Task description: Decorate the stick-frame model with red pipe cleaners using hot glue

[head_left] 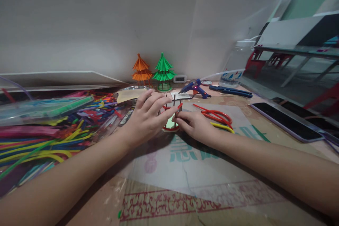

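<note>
My left hand [147, 116] curls over a small round craft frame [171, 118] with a red rim, dark upright sticks and a pale green base, its fingers resting on the top. My right hand [194, 124] sits at the frame's right side, fingers pinched against one upright stick near the base. The frame stands on a sheet of printed cardboard [185, 169]. Much of the frame is hidden behind my left hand.
A heap of coloured pipe cleaners [53, 137] fills the left. Red scissors [215, 114] and a yellow pipe cleaner [222, 127] lie right of my hand. A blue glue gun [196, 87], orange [141, 69] and green [163, 70] paper pagodas stand behind; a phone [287, 122] lies right.
</note>
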`<state>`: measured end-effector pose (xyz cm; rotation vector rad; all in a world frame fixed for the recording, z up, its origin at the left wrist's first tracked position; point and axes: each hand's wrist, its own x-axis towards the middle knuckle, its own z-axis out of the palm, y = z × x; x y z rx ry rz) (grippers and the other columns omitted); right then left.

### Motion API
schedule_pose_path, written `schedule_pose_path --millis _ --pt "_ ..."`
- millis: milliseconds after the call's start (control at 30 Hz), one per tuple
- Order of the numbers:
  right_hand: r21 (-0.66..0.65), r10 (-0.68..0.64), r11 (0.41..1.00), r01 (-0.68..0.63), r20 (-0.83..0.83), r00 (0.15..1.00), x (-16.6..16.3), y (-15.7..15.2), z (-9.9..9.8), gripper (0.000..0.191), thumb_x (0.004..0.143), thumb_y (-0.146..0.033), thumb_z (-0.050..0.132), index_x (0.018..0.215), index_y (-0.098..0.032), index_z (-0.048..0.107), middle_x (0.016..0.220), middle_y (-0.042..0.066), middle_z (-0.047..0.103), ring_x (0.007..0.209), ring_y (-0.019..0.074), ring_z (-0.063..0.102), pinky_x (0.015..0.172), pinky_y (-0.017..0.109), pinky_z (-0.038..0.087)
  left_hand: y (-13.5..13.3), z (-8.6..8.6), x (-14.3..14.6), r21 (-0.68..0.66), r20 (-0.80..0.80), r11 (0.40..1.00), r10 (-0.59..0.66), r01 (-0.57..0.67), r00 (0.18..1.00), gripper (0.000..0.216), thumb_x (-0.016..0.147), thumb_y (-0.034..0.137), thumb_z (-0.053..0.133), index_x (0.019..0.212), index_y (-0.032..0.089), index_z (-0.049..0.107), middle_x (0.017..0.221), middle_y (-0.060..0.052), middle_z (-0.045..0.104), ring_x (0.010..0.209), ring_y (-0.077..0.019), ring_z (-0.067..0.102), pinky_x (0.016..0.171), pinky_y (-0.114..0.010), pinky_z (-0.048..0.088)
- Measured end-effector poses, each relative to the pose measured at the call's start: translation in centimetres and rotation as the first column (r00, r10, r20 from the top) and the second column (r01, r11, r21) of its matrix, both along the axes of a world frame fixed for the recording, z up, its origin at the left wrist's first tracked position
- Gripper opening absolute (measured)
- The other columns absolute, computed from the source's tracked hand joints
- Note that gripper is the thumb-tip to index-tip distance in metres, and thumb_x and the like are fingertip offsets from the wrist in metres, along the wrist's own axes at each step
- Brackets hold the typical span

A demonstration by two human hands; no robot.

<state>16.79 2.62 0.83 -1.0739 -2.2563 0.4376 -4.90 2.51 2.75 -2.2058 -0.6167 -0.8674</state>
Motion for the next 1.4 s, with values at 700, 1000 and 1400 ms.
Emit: schedule_pose_path --millis 700,1000,1400 --pt "0.045 -0.104 0.993 0.105 -0.032 0.994 2.8 1.3 0.8 0.023 0.094 -0.034 0.055 0.097 -0.018 0.071 0.079 0.003 0.071 0.067 0.0158 0.059 0.061 0.027 0.039 -0.9 -2.9 -2.4 -0.597 0.153 0.801 0.179 -0.054 0.972 0.027 0.098 0.037 0.050 0.082 0.018 0.060 0.075 -0.003 0.061 0.072 -0.0188 0.056 0.067 -0.032 0.042" --pt "-0.053 0.016 0.998 -0.014 0.027 1.000 1.2 0.1 0.1 0.026 0.095 -0.028 0.055 0.105 -0.018 0.076 0.092 0.007 0.078 0.078 0.0188 0.068 0.072 0.029 0.047 0.6 -3.6 -1.7 -0.685 0.202 0.729 0.193 -0.002 0.960 0.020 0.095 0.033 0.054 0.093 0.019 0.068 0.089 -0.006 0.072 0.084 -0.0214 0.064 0.079 -0.035 0.049" --pt "-0.116 -0.066 0.992 0.053 -0.116 0.991 0.6 -0.3 0.3 0.022 0.092 -0.031 0.059 0.099 -0.017 0.075 0.072 0.002 0.070 0.064 0.0138 0.058 0.061 0.026 0.042 0.9 -3.7 -1.6 -0.726 0.208 0.687 0.181 0.028 0.961 0.018 0.091 0.030 0.054 0.088 0.018 0.067 0.082 -0.006 0.070 0.080 -0.0211 0.063 0.076 -0.033 0.048"
